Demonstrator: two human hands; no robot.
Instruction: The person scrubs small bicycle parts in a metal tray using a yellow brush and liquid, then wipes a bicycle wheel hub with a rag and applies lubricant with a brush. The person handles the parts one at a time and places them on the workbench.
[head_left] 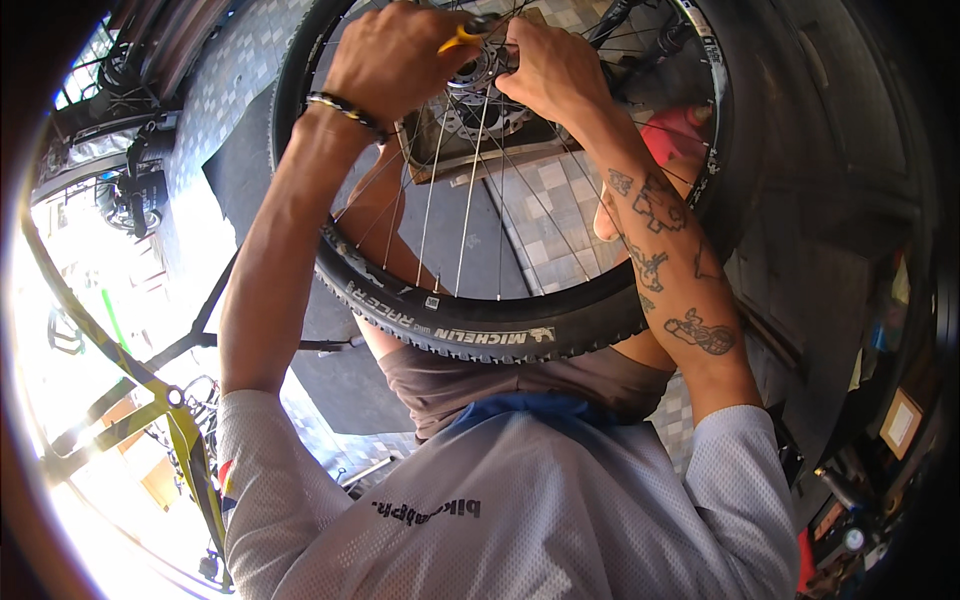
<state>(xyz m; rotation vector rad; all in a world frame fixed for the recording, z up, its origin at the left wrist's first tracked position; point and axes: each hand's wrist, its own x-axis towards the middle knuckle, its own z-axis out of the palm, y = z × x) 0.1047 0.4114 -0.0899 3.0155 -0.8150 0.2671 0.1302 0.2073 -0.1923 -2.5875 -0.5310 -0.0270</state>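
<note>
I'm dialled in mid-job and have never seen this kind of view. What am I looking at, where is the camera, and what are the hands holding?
The one picture comes from a fisheye camera on the person's head, looking down, so edges bend. Both bare forearms rise from below. The bicycle wheel, with a knobby black tyre, rests against the person's lap. The left hand grips a yellow-handled tool at the hub; the right hand holds the hub area and spokes. Below is a tiled floor; a yellow bike frame stands to the left.
</note>
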